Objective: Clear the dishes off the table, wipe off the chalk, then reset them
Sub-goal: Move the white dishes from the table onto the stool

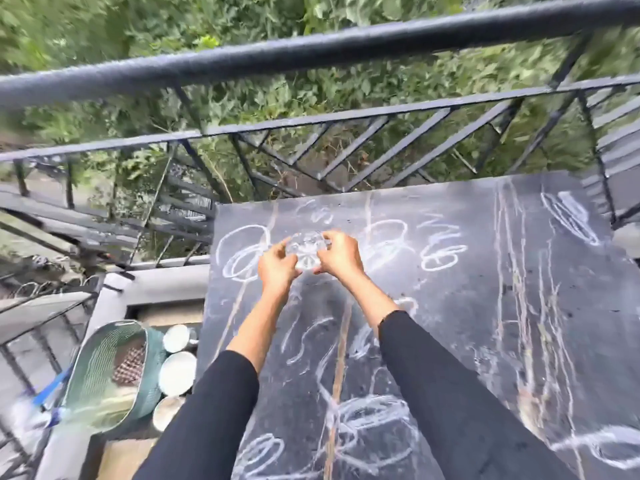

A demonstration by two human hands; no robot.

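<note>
A small clear cut-glass dish is held between both hands above the far left part of the dark table. My left hand pinches its left side with curled fingers. My right hand grips its right side. The tabletop is covered in white chalk circles and scribbles. Whether the dish touches the table cannot be told.
Left of the table, lower down, stand white bowls and cups beside a tipped green mesh basket holding a checked cloth. A black metal railing runs beyond the table's far edge, with foliage behind.
</note>
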